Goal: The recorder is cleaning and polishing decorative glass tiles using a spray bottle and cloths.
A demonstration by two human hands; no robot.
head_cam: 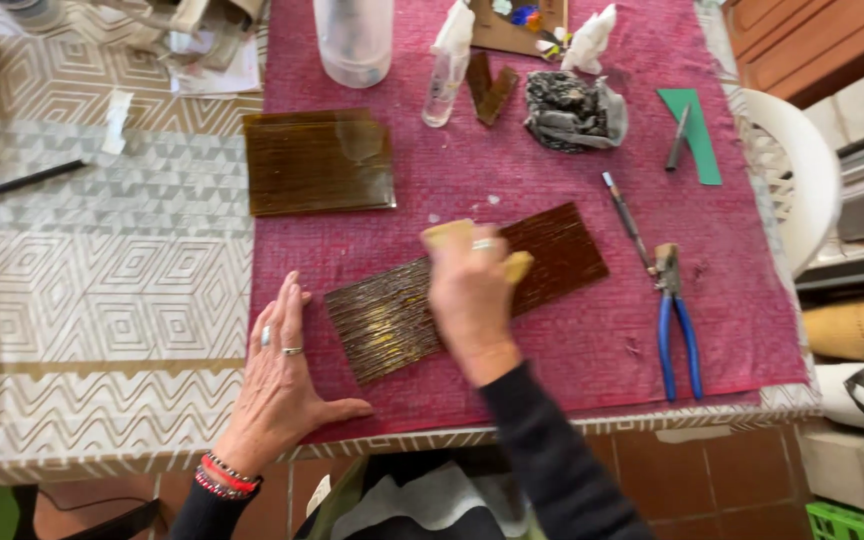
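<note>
Gripping a tan sponge [472, 240], the person's right hand [472, 300] presses it down on a long brown textured glass strip [552, 255] that lies slantwise on a magenta cloth [572, 190] spread over the counter [102, 290]. Left hand [277, 375], wearing rings and red bracelets, holds nothing and lies flat with fingers spread at the cloth's near edge, just beside the strip's lower end. Farther back on the cloth rests an amber glass square [317, 160], with a clear plastic bottle [354, 40] and a small spray bottle [447, 75] beyond it. To the right of the strip lie a thin glass cutter [627, 215] and blue-handled pliers [674, 320]; a crumpled dark rag [572, 110] and a green card [694, 135] sit toward the far right corner.
</note>
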